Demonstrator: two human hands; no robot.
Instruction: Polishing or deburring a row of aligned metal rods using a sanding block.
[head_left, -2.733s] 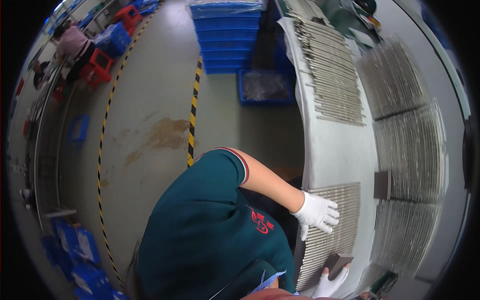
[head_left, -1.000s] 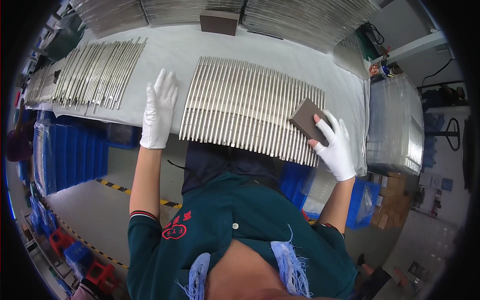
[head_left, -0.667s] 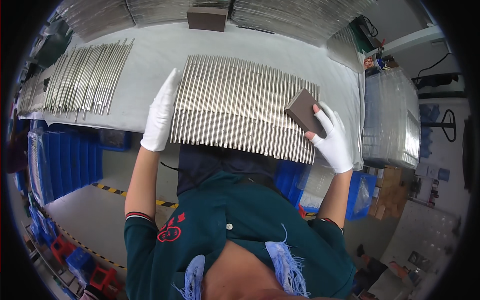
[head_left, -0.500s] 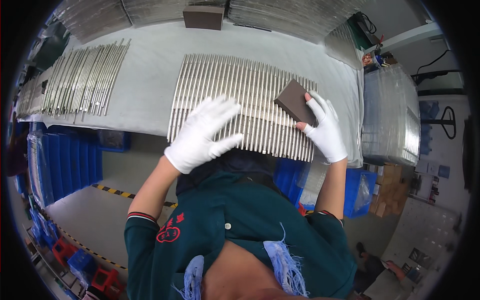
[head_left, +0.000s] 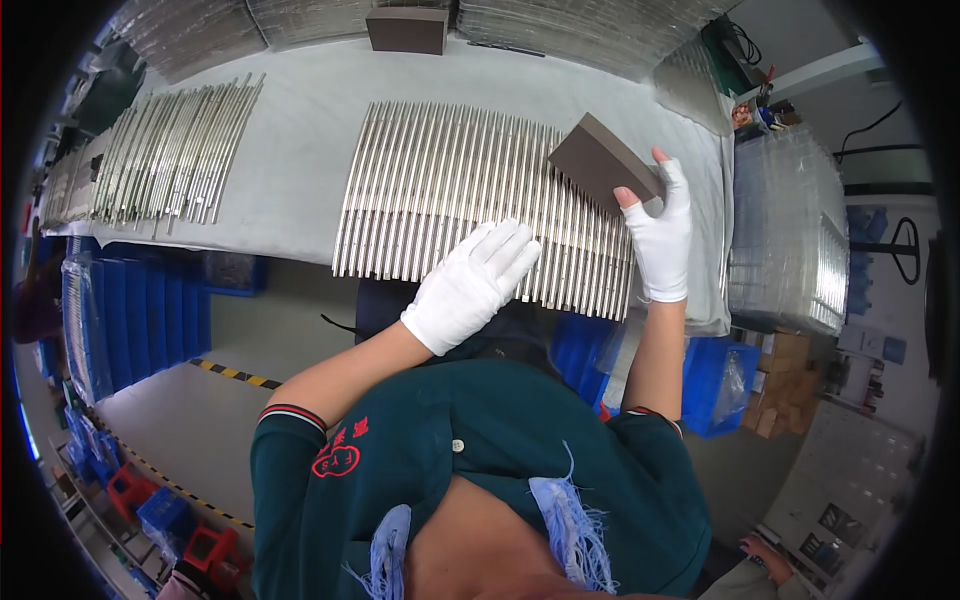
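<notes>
Side by side on the pale table cover lies a broad row of shiny metal rods. My left hand, in a white glove, rests on the near part of the rods with its fingers stretched out flat, holding nothing. My right hand wears a white glove with the thumb and forefinger tips bare. Its thumb and forefinger grip the right end of a dark brown rectangular block, which sits tilted over the far right part of the row. The block's underside is hidden.
A second batch of rods lies at the table's left. Another brown block stands at the back by plastic-wrapped stacks. More wrapped stacks stand at the right. Blue bins are below the table. Another person's hand shows at lower right.
My left hand has moved right and come down flat on the rods. My right hand and the block have shifted slightly away from me, and the block has turned.
</notes>
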